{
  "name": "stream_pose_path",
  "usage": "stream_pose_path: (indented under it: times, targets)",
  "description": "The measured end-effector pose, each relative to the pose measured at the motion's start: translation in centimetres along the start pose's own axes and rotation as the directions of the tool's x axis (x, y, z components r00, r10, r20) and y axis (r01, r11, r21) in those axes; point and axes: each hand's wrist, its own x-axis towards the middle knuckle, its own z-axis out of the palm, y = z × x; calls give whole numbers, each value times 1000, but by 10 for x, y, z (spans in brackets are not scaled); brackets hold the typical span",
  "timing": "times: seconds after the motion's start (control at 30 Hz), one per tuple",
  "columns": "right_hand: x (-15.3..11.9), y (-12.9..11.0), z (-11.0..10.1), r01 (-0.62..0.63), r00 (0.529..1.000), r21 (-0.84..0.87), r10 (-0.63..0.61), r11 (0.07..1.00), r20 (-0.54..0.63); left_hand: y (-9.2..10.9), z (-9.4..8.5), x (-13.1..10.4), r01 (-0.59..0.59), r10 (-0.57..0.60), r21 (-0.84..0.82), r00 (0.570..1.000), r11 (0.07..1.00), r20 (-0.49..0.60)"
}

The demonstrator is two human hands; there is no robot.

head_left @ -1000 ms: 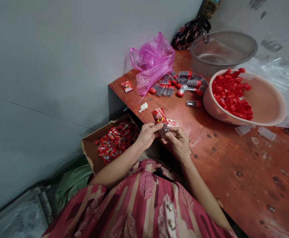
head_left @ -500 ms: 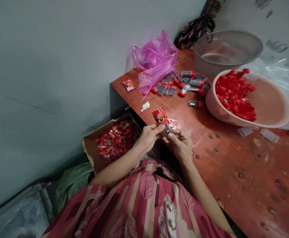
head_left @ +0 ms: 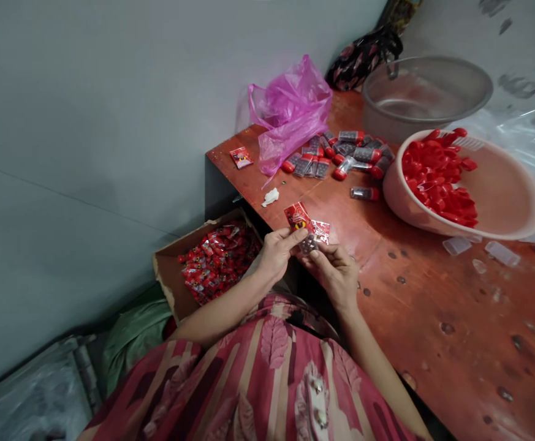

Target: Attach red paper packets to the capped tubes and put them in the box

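Above the table's near edge, my left hand (head_left: 276, 252) pinches a small red printed packet (head_left: 297, 214) between thumb and fingers. The lower end of the packet shows dark round bits through clear plastic. My right hand (head_left: 339, 274) grips that same lower end, its thumb and fingertips pressed together. Just behind the fingers is another red printed packet (head_left: 321, 231), partly covered; whether a hand touches it I cannot tell. Farther back lie several clear small bottles (head_left: 312, 166) with red caps and dark contents.
A pink bowl (head_left: 515, 211) holds red caps (head_left: 439, 177); a grey basin (head_left: 428, 116) stands behind it. A purple plastic bag (head_left: 290, 101) lies by the wall. Below the table's left edge, a cardboard box (head_left: 168, 269) contains many red packets. Clear empty bottles (head_left: 501, 252) lie near the bowl.
The hands keep their grip on the packet with only a slight shift of the fingers. The whole view has moved a little, so the table things appear slightly farther right.
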Motion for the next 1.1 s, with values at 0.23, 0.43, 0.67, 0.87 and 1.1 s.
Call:
stream_pose_path:
  times: [0.23, 0.43, 0.67, 0.87, 1.1]
  targets:
    - [2, -3, -1, -125, 992, 123, 123, 985, 27, 2, -3, 2, -10, 3, 109, 998, 994, 64]
    - [-4, -9, -3, -50, 999, 28, 50, 998, 7, 10, -3, 6, 46, -49, 38, 996, 998, 77]
    - [2, -10, -1, 26, 999, 48, -24, 999, -29, -2, -3, -1, 93, -104, 65, 979, 994, 177]
    - [15, -5, 3, 7, 1000, 60, -8, 998, 18, -6, -6, -7, 96, -98, 18, 983, 995, 153]
    - [21, -2, 18, -7, 991, -37, 12, 999, 136, 5, -29, -11, -62, 61, -103, 998, 993, -15]
